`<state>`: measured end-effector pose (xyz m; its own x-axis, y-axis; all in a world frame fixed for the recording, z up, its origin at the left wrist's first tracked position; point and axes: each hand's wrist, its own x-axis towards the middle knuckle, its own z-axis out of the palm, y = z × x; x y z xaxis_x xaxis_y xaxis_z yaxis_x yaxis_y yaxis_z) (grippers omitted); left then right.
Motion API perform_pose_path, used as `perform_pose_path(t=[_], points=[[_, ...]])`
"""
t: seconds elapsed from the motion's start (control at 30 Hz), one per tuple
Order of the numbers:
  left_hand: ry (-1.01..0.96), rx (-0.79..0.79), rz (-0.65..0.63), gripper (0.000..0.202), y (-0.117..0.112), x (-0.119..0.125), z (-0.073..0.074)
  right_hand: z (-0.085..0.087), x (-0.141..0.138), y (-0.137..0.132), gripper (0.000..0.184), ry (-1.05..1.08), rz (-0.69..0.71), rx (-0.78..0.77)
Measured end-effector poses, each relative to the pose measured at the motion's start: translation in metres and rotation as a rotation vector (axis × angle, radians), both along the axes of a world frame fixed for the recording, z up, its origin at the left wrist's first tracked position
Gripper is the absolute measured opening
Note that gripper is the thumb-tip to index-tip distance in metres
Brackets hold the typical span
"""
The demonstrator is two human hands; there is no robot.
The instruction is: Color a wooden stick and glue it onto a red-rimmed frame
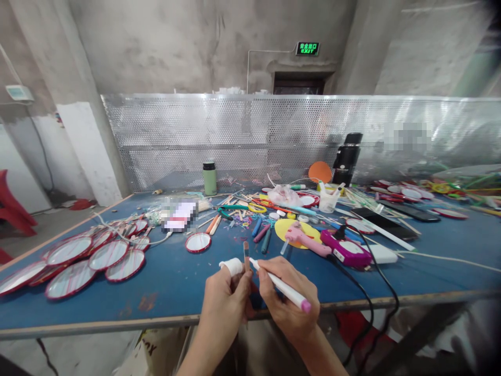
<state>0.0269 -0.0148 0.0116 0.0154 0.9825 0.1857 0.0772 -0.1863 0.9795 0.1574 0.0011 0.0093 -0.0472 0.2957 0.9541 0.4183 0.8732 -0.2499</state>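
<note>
My left hand (pixel 227 292) is closed around a narrow flat wooden stick (pixel 246 251), held upright near the table's front edge; a dark band shows on its upper part. A white wrapping (pixel 232 266) covers one of the left fingers. In my right hand (pixel 291 292) is a white marker pen (pixel 287 292) with a pink end, gripped as for writing. Its tip meets or nearly meets the stick's side; I cannot tell which. Beyond the hands lie a round red-rimmed disc (pixel 198 242) and several coloured markers (pixel 265 239).
Red-rimmed discs (pixel 72 279) pile up at left beside a phone (pixel 181 215) on a cable. A pink glue gun (pixel 307 240) rests at right near a purple device (pixel 345 249), with black cords over the edge. A green bottle (pixel 210 180) and black flask (pixel 346 160) stand behind.
</note>
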Motion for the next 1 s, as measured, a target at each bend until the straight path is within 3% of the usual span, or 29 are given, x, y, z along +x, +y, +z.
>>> perform_pose_path(t=[0.3,0.57,1.0], points=[[-0.035,-0.004,0.002,0.042,0.0002,-0.0007,0.0013,-0.0006,0.0003,0.0001,0.021,0.007,0.012,0.000],[-0.142,-0.062,-0.100,0.040,0.0011,-0.0095,0.0041,-0.0005,0.0024,-0.0037,0.023,-0.002,0.012,0.043],[-0.091,-0.012,-0.068,0.042,0.0031,-0.0048,0.0002,-0.0017,0.0013,-0.0019,0.021,-0.030,0.064,-0.009]])
